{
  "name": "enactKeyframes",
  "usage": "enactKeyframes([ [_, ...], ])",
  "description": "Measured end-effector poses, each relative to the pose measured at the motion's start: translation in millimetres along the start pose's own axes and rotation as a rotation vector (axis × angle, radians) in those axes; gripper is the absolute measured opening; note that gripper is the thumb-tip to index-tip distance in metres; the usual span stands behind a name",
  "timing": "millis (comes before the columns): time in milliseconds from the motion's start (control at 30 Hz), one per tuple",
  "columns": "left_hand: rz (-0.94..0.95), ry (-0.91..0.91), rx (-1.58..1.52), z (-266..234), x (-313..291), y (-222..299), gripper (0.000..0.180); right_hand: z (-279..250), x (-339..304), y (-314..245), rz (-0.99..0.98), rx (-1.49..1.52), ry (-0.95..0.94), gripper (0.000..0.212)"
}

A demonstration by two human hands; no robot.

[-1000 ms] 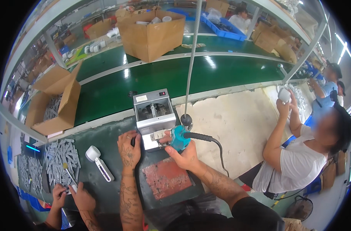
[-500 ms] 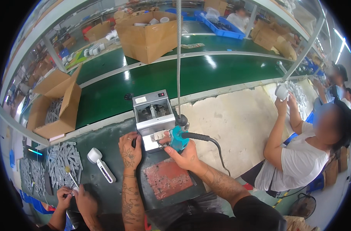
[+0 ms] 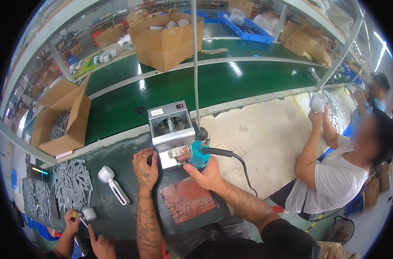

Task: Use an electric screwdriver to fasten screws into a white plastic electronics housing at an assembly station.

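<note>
My right hand [image 3: 208, 175] is wrapped round a teal electric screwdriver [image 3: 198, 156], which hangs from a grey cable [image 3: 196, 64]. Its tip is hidden behind my fingers, at the front plate of a grey screw feeder [image 3: 171, 125]. Loose screws lie in the feeder's open tray. Beside the feeder's front left corner, my left hand [image 3: 145, 169] rests with curled fingers next to a small dark thing that it partly hides. A worn reddish-brown pad [image 3: 188, 200] lies below my right wrist on the dark green mat [image 3: 114, 160].
Left of me lie a white handheld device [image 3: 113, 184] and a heap of grey plastic parts [image 3: 72, 183]. A co-worker's hands [image 3: 102, 247] work with a screwdriver by a white round part [image 3: 89, 213]. Cartons [image 3: 166, 45] stand beyond; another person [image 3: 334, 172] sits at right.
The electric screwdriver and its cable have shifted slightly left. The co-worker's screwdriver has swung down, and the white part now shows on the mat. A black piece on the conveyor has slid left.
</note>
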State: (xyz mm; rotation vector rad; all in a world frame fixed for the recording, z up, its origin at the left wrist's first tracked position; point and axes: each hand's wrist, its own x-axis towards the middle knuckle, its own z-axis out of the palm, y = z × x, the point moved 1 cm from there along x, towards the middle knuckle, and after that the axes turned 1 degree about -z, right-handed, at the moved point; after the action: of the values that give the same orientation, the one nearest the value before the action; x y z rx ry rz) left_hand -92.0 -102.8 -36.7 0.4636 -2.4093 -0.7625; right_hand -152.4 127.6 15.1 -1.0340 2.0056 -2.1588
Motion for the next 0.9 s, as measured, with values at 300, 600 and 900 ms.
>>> enactKeyframes([
  [300, 0.123, 0.113, -0.057, -13.6, 1.0, -13.4, 0.013, 14.7, -6.0, 14.8, 0.04, 0.018, -0.021, 0.033],
  [600, -0.016, 0.084, -0.072, -10.9, -8.9, -11.7, 0.015, 17.8, -4.2, 10.3, 0.06, 0.053, 0.028, 0.069],
  [900, -0.021, 0.065, -0.133, -12.9, -8.5, -6.1, 0.014, 13.3, -2.8, 10.8, 0.001, -0.072, 0.027, 0.061],
])
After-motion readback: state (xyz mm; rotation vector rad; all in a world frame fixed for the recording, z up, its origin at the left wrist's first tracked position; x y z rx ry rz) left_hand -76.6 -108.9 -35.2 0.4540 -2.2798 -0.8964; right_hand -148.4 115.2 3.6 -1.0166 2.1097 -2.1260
